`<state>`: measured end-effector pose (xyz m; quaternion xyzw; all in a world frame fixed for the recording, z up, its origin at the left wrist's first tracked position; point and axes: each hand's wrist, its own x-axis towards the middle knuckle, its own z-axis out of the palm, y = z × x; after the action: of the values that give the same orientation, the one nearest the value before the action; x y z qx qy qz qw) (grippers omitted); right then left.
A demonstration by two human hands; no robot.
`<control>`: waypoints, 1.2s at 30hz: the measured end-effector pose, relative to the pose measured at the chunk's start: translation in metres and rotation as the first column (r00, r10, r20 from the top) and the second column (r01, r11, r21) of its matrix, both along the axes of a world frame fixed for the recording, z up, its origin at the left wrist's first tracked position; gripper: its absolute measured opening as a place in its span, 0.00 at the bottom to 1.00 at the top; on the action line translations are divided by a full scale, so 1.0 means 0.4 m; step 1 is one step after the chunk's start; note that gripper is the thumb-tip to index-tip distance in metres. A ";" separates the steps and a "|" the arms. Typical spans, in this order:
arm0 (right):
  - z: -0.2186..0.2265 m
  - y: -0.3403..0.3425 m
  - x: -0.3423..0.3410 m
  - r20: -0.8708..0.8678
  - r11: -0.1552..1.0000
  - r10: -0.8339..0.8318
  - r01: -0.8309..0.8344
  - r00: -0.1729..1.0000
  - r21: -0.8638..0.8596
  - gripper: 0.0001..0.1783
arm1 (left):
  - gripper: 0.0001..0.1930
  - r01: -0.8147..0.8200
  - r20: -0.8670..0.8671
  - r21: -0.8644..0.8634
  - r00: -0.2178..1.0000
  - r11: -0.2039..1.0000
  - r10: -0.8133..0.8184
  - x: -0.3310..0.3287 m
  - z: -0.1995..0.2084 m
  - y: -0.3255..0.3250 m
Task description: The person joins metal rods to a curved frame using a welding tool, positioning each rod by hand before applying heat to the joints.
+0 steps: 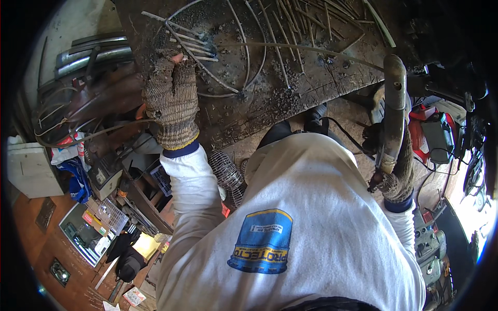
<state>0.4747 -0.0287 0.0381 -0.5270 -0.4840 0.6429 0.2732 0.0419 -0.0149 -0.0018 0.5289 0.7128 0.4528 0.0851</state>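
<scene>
My left hand [174,96], in a worn brown knit glove with a bare fingertip showing, reaches forward onto the workbench [223,122]. Its fingers look stretched out beside a frame of bent metal rod [218,85]; whether they press on it is not clear. Short rods [194,47] lie side by side across the frame just beyond the fingertips. At the right, my gloved right hand [397,181] is closed around a grey welding electrode holder [395,98]. A long thin rod [311,51] runs leftward from the holder's head, its tip over the frame near the short rods.
Loose thin rods [306,23] lie scattered over the bench's far side. Left of the bench are metal tubes [93,57] and a brown covering [98,96]. A coil of wire mesh [226,171] is below my left forearm. A red and grey machine [436,135] stands right; a black cable [347,136] hangs nearby.
</scene>
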 end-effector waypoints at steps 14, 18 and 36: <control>-0.030 -0.003 -0.006 -0.123 0.996 -0.034 0.044 0.992 0.079 0.76 | 0.11 0.057 -0.077 0.047 0.996 0.997 -0.054 -0.019 -0.015 0.003; -0.031 -0.004 0.012 -0.071 0.996 -0.001 0.008 0.997 0.093 0.76 | 0.09 0.130 0.113 0.217 0.981 0.967 -0.157 -0.014 -0.035 0.010; -0.023 0.005 -0.015 -0.134 0.994 -0.053 0.065 0.990 0.086 0.78 | 0.11 0.099 -0.198 0.107 0.977 0.989 -0.077 -0.022 -0.023 0.006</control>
<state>0.4686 -0.0269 0.0290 -0.4850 -0.4776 0.6452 0.3469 0.0333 -0.0126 -0.0111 0.6054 0.6660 0.4357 0.0046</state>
